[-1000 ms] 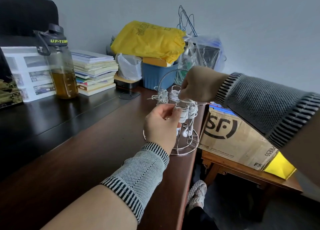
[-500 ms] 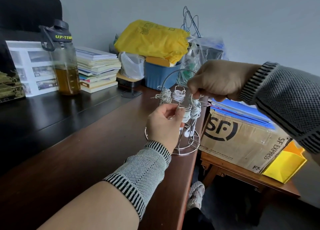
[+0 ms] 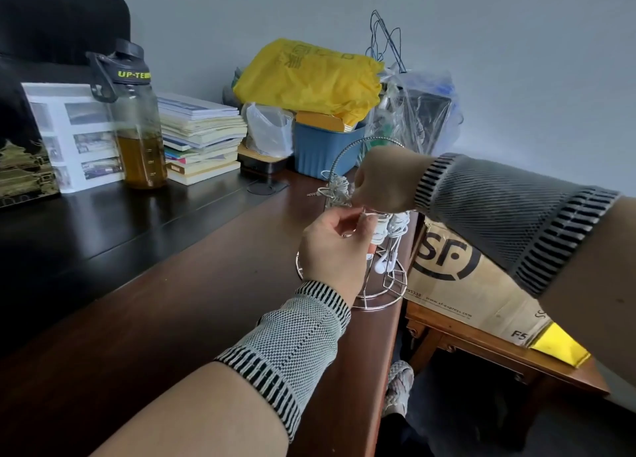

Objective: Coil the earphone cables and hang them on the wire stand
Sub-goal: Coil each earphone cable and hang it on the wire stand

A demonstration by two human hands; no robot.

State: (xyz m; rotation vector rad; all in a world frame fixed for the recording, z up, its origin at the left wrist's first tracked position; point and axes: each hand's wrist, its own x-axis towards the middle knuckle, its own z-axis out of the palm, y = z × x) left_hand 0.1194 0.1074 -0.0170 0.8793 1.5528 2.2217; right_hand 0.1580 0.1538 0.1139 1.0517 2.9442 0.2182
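Dark wood surface, stand at edge. Hanging step: left hand pinches coil at hook, right hand grips stand top. Next: seat loop, release.

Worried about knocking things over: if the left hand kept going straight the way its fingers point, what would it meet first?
Probably the coiled earphones hanging on the wire stand, just ahead of the left hand; depth is unclear.

There is one view only, from the head of the person, looking forward and down along both forearms. It sits close over the hands at the right edge of the table, the grey wall just beyond.
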